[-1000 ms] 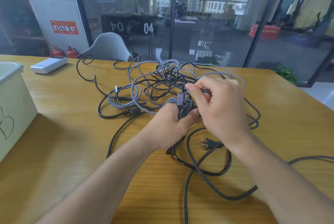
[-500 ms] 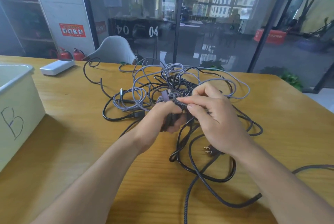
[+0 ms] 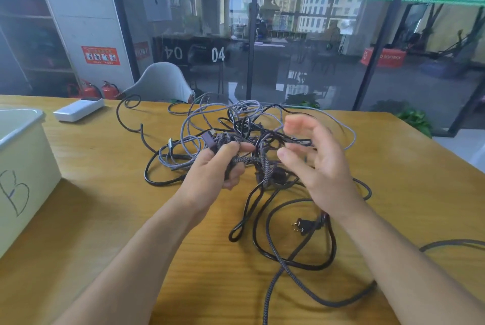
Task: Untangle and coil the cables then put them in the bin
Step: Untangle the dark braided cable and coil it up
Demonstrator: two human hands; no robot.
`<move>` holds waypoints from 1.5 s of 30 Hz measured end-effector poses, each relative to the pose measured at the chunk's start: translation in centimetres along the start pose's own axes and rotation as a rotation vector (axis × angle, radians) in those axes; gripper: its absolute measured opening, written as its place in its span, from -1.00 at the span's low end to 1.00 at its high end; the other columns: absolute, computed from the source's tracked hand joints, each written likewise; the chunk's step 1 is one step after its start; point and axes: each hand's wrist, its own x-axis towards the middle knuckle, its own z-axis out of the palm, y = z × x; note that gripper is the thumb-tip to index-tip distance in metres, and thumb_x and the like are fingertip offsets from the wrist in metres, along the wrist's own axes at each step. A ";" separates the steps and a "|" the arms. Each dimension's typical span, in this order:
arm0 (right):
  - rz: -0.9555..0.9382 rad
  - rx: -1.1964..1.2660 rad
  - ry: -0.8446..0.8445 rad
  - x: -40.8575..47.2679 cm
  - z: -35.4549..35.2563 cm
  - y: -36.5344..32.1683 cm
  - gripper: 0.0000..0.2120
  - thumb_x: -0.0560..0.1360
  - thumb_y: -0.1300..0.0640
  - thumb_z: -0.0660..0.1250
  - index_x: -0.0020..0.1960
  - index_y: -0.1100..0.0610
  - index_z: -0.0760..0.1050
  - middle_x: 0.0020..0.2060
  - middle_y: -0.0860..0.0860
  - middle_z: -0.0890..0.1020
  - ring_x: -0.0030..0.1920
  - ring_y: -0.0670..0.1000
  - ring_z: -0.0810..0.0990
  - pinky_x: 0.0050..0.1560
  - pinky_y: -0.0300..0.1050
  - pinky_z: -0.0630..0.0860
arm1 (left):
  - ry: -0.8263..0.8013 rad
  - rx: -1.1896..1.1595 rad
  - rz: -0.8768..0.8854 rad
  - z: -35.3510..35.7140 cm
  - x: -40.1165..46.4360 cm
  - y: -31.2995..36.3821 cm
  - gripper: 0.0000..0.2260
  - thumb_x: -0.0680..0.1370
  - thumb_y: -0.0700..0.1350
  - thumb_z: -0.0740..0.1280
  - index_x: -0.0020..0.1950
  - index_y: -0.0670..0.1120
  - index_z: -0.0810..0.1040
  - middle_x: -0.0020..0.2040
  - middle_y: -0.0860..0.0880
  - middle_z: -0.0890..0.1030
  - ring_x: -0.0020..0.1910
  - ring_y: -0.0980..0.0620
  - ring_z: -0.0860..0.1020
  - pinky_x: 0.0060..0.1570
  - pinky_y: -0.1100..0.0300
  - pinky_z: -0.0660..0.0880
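Note:
A tangle of black and grey braided cables (image 3: 244,127) lies across the middle of the wooden table (image 3: 86,219). My left hand (image 3: 212,175) grips a coiled bundle of dark braided cable (image 3: 246,159) with a connector end sticking up at its top. My right hand (image 3: 317,162) hovers just right of the bundle, blurred, fingers spread and holding nothing. A black two-pin plug (image 3: 304,226) lies on the table below my right wrist. The pale bin (image 3: 23,167) marked with a letter B stands at the left edge.
A white remote-like box (image 3: 78,109) lies at the far left of the table. A grey chair (image 3: 160,83) stands behind the table, before a glass wall. One dark cable (image 3: 454,243) trails off the right edge.
My right hand has let go of the braided cable and drawn back to the right with fingers spread. My left hand keeps holding the bundle. The camera view has tilted slightly upward.

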 end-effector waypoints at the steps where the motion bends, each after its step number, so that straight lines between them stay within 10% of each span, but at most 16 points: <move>1: 0.009 -0.133 -0.063 0.1 -0.4 0.1 -0.63 0.59 0.13 0.47 0.37 -0.03 0.53 0.24 -0.15 0.62 0.35 -0.04 0.55 0.31 0.06 0.55 | 0.001 -0.003 0.000 -0.1 0.1 0.0 -0.68 0.75 -0.05 0.12 0.22 -0.14 0.64 -0.38 0.03 0.37 -0.39 0.02 0.26 -0.25 0.11 0.27; 6: 0.018 -0.274 -0.349 -0.2 -0.3 0.1 -0.59 0.53 -0.12 0.46 0.36 -0.11 0.54 0.34 -0.18 0.53 0.42 -0.06 0.47 0.39 -0.19 0.38 | 0.013 0.021 0.012 -0.1 0.1 0.0 -0.68 0.75 -0.11 0.10 0.17 -0.12 0.66 -0.37 -0.02 0.32 -0.38 0.00 0.24 -0.28 0.13 0.27; 14: -0.042 -0.290 -0.260 0.2 -0.6 0.4 -0.61 0.41 0.11 0.58 0.18 -0.02 0.55 0.10 -0.09 0.55 0.13 0.03 0.55 0.00 -0.01 0.55 | 0.051 0.050 0.024 -0.4 0.3 0.2 -0.66 0.75 -0.10 0.10 0.12 -0.07 0.69 -0.36 -0.02 0.30 -0.37 -0.01 0.23 -0.29 0.13 0.26; 20: 0.049 -0.281 -0.220 1.0 -1.9 0.9 -0.62 0.40 0.02 0.57 0.14 -0.11 0.50 -0.15 -0.25 0.53 -0.09 -0.14 0.53 -0.05 -0.23 0.45 | 0.169 -0.004 0.046 -1.3 0.9 0.3 -0.68 0.74 -0.09 0.12 0.14 -0.07 0.68 -0.35 0.00 0.29 -0.40 0.04 0.23 -0.34 0.19 0.22; 25: 0.063 -0.175 -0.235 1.8 -4.2 1.3 -0.92 0.59 -0.02 0.42 -0.06 -0.05 0.60 -0.32 0.16 0.49 -0.35 -0.05 0.33 -0.30 -0.14 0.27 | 0.355 -0.123 0.074 -3.8 1.8 0.7 -0.71 0.72 -0.16 0.11 0.13 -0.17 0.63 -0.41 0.06 0.30 -0.43 0.09 0.22 -0.38 0.20 0.13; 29: 0.146 -0.231 -0.210 2.4 -8.9 3.1 -0.62 0.59 -0.34 0.29 -0.08 -0.07 0.68 -0.09 0.34 0.60 -0.14 0.26 0.56 0.01 0.02 0.46 | 0.448 -0.159 0.087 -6.7 2.2 0.9 -0.73 0.70 -0.15 0.12 0.12 -0.16 0.61 -0.40 0.06 0.28 -0.44 0.08 0.20 -0.33 0.13 0.11; 34: 0.355 -0.223 -0.266 2.4 -10.6 4.0 -0.39 0.59 -0.41 0.09 -0.15 0.00 0.72 -0.06 -0.15 0.73 0.12 -0.23 0.65 0.52 0.04 0.31 | 0.459 -0.149 0.075 -7.7 2.6 0.5 -0.73 0.70 -0.14 0.12 0.19 -0.19 0.58 -0.37 0.04 0.26 -0.43 0.07 0.19 -0.31 0.09 0.11; 37: 0.327 -0.442 -0.111 2.6 -10.8 4.7 -0.54 0.62 -0.26 0.20 -0.22 -0.02 0.68 -0.17 0.02 0.73 -0.01 -0.04 0.69 0.21 0.02 0.51 | 0.459 -0.157 0.080 -8.0 2.7 0.4 -0.73 0.69 -0.13 0.12 0.18 -0.18 0.58 -0.38 0.05 0.28 -0.43 0.07 0.20 -0.33 0.11 0.13; 40: 0.337 -0.708 0.111 2.5 -11.2 5.9 -0.58 0.65 -0.19 0.28 -0.23 0.01 0.69 -0.48 0.16 0.46 -0.38 0.14 0.41 -0.27 -0.03 0.29 | 0.467 -0.167 0.090 -8.4 2.7 0.4 -0.73 0.68 -0.14 0.11 0.14 -0.16 0.60 -0.40 0.06 0.29 -0.44 0.06 0.20 -0.36 0.14 0.14; 45: 0.259 -0.971 0.237 2.3 -9.8 7.3 -0.73 0.62 -0.11 0.37 -0.13 0.04 0.63 -0.37 -0.07 0.59 -0.32 0.11 0.53 -0.29 -0.07 0.43 | 0.441 -0.168 0.098 -7.4 2.6 0.6 -0.73 0.69 -0.14 0.10 0.17 -0.18 0.58 -0.40 0.06 0.28 -0.43 0.06 0.20 -0.37 0.15 0.15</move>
